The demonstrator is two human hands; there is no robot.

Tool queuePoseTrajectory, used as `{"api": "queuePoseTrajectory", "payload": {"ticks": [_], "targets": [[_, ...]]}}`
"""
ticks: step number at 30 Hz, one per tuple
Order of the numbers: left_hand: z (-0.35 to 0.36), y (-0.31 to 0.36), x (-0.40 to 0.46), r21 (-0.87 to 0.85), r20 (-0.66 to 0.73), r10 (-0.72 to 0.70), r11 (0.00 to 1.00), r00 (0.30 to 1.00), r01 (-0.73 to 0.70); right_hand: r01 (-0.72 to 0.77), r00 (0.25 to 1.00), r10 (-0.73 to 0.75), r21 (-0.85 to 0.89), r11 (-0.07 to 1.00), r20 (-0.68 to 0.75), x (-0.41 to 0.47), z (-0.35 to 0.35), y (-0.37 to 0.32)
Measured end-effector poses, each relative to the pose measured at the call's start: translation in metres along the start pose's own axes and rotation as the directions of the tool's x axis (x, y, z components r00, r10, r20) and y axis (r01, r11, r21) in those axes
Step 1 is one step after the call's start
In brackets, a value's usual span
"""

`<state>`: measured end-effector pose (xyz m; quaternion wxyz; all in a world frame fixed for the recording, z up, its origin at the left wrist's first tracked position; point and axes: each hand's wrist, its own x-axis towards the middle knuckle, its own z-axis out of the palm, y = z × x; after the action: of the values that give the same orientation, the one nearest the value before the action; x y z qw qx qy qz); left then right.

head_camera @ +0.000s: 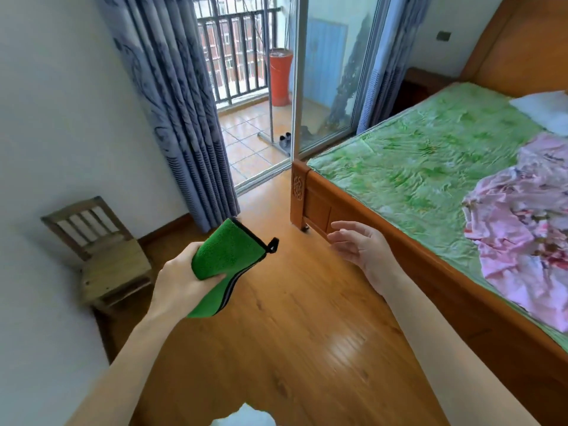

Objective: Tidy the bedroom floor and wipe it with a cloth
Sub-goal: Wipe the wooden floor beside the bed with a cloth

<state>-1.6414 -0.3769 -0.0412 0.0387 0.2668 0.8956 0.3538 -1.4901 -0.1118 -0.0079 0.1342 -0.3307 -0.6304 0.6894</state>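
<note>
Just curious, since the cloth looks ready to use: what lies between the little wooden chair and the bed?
Only bare wooden floor, seen in the head view. Above it the left hand grips the green cloth; nothing lies on the boards there.

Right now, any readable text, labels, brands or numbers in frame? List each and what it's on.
None readable.
Green cloth in the left hand: black tag loop, no print visible.
Pink quilt on the bed: floral pattern with a faint dark mark near its top, too blurred to read.
Wall plate: too small to tell.
</note>
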Motion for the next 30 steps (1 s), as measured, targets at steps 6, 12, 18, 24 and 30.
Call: {"api": "queuePoseTrajectory", "payload": {"ticks": [6, 12, 18, 24, 30], "targets": [[-0.027, -0.049, -0.016, -0.011, -0.059, -0.128, 0.992, 0.99, 0.128, 0.016, 0.992, -0.006, -0.082, 0.997, 0.123, 0.006, 0.067, 0.004], [-0.045, -0.078, -0.008, -0.028, -0.105, -0.251, 0.968, 0.962, 0.249, 0.056, 0.968, -0.026, -0.11, 0.992, 0.251, 0.042, 0.11, -0.009], [-0.053, -0.098, 0.027, -0.038, -0.197, -0.306, 0.952, 0.931, 0.304, 0.073, 0.938, -0.02, -0.14, 0.987, 0.347, 0.108, 0.154, -0.024], [-0.049, -0.117, 0.088, -0.091, -0.34, -0.385, 0.921, 0.858, 0.378, 0.12, 0.878, -0.017, -0.186, 0.975, 0.478, 0.192, 0.198, -0.046], [-0.055, -0.127, 0.143, -0.133, -0.48, -0.477, 0.869, 0.736, 0.477, 0.065, 0.824, 0.059, -0.198, 0.978, 0.564, 0.277, 0.241, -0.075]]}}
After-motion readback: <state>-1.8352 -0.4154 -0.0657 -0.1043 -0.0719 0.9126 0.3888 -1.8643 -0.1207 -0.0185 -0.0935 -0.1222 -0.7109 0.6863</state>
